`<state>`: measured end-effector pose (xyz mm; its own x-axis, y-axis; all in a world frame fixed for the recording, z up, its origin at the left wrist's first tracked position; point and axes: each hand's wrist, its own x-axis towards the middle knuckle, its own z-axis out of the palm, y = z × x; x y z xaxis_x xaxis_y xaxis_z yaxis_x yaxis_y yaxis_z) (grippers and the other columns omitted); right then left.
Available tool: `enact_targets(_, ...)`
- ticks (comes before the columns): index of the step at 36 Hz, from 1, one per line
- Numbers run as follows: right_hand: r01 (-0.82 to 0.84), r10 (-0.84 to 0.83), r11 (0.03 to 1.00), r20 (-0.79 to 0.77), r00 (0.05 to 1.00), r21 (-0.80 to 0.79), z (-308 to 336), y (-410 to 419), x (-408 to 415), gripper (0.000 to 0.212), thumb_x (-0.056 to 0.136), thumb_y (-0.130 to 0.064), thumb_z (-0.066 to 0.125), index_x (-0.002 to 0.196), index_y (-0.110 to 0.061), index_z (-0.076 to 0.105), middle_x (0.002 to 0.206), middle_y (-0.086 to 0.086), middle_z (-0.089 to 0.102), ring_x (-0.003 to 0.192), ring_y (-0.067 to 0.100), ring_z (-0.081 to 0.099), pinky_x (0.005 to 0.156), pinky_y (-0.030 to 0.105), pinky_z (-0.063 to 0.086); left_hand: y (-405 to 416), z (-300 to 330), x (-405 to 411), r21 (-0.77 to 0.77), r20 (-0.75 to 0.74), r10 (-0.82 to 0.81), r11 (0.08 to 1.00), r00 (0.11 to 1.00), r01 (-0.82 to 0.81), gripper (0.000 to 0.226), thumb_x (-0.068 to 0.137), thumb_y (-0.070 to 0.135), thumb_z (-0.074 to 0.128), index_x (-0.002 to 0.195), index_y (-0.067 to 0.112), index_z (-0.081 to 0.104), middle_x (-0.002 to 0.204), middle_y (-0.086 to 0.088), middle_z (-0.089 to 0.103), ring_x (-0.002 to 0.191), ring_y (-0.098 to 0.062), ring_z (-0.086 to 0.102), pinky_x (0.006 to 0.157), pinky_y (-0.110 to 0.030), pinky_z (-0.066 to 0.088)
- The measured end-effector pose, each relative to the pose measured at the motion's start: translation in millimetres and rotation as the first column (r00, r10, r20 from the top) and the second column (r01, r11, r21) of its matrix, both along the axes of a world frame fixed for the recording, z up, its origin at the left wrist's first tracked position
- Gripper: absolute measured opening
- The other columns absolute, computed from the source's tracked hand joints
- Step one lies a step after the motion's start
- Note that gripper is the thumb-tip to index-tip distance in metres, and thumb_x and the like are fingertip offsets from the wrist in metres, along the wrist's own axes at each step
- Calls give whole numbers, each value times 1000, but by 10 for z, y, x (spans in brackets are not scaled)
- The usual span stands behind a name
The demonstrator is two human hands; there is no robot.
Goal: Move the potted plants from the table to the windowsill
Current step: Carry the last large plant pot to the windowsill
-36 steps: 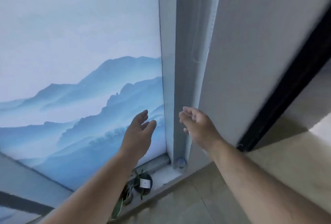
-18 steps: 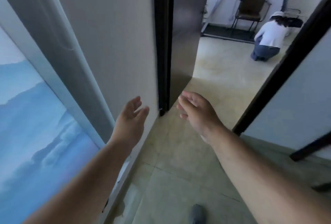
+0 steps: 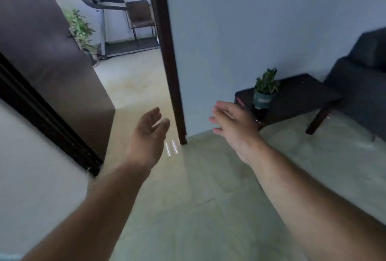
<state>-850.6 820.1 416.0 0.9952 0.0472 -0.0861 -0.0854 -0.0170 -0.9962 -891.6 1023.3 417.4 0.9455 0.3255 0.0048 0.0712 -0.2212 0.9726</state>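
A small potted plant (image 3: 264, 91) with green leaves in a teal pot stands on a low dark table (image 3: 300, 93) against the pale wall at the right. My left hand (image 3: 149, 133) and my right hand (image 3: 234, 125) are stretched out in front of me, both empty with fingers apart. The right hand is nearest the table, a short way left of the pot and apart from it. The windowsill is out of view.
A dark door frame post (image 3: 167, 56) stands between my hands. An open brown door (image 3: 52, 51) is at the left. Through the doorway are a leafy plant (image 3: 80, 28), a chair (image 3: 140, 16) and a treadmill. A dark sofa (image 3: 365, 76) sits at the far right.
The view has swung right, from the window and sill to the doorway and now to the table with the plant. Both hands stayed empty and outstretched.
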Motion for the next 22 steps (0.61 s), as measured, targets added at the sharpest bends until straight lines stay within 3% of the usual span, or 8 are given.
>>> enact_targets(7, 192, -192, 981, -43, 980, -2, -18, -1783, 226, 48, 101, -32, 58, 144, -13, 49, 139, 2, 59, 120, 16, 63, 93, 34, 55, -1684, -60, 596, -59, -52, -191, 980, 980, 187, 47, 96, 30, 61, 141, 28, 49, 140, 8, 55, 117, -13, 62, 103, -44, 50)
enact_targets(14, 374, -375, 927, -74, 924, -29, -87, -2944, 307, 51, 99, -36, 59, 145, -15, 49, 137, 1, 61, 117, 12, 65, 101, 41, 55, -2865, -111, 1052, -42, -93, -362, 932, 928, 359, 44, 96, 35, 61, 139, 32, 50, 143, 10, 53, 118, -9, 58, 104, -44, 49)
enact_targets(17, 419, -420, 907, -88, 903, -36, -129, -3178, 342, 51, 101, -35, 57, 146, -12, 48, 136, 2, 61, 116, 12, 65, 101, 41, 54, -3131, -161, 1202, -58, -117, -407, 914, 906, 403, 22, 97, 31, 59, 112, 47, 57, 121, 20, 58, 105, 1, 59, 102, -42, 51)
enact_targets(19, 443, -445, 895, -101, 890, -48, -173, -3342, 419, 50, 101, -34, 56, 145, -13, 48, 134, 0, 61, 115, 11, 65, 101, 40, 55, -3325, -246, 1365, -53, -138, -436, 900, 890, 433, 20, 97, 31, 59, 103, 49, 55, 112, 25, 56, 102, 3, 59, 101, -40, 51)
enact_targets(22, 458, -465, 885, -112, 878, -86, -231, -3504, 607, 47, 101, -36, 56, 143, -17, 50, 134, -1, 62, 115, 9, 65, 100, 39, 55, -3523, -339, 1635, -46, -139, -461, 887, 876, 459, 30, 97, 32, 60, 126, 35, 54, 110, 25, 57, 101, 2, 59, 100, -40, 52)
